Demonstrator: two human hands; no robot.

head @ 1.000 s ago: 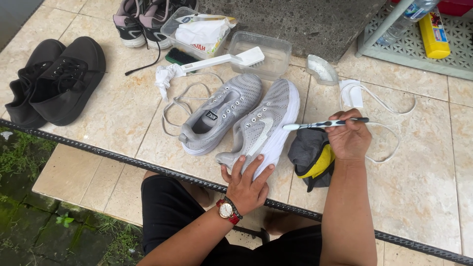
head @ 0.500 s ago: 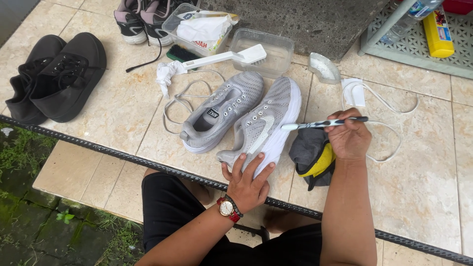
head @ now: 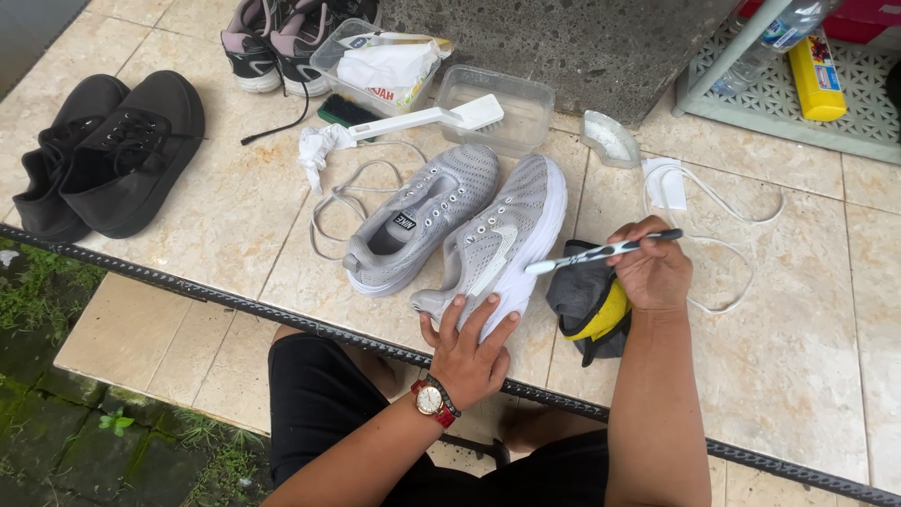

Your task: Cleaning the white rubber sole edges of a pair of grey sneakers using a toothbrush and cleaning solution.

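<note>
Two grey knit sneakers lie side by side on the tiled floor. My left hand (head: 466,349), wearing a wristwatch, presses on the heel end of the right-hand sneaker (head: 502,242), which is tipped so its white sole faces right. My right hand (head: 650,273) grips a toothbrush (head: 601,252) whose head touches the sole's edge. The other sneaker (head: 422,218) rests upright to the left, untouched. A dark cloth with a yellow item (head: 589,303) lies just below my right hand.
A white long-handled brush (head: 422,119) rests across a clear plastic tub (head: 507,105). Loose laces (head: 338,202) trail left; white laces (head: 723,244) lie right. Black shoes (head: 113,155) sit far left, another pair (head: 282,38) at the back. A metal bar (head: 235,296) crosses in front.
The view has shifted slightly. My right hand with the toothbrush stays at the sole's edge with little movement. My left hand keeps pressing the sneaker's heel.
</note>
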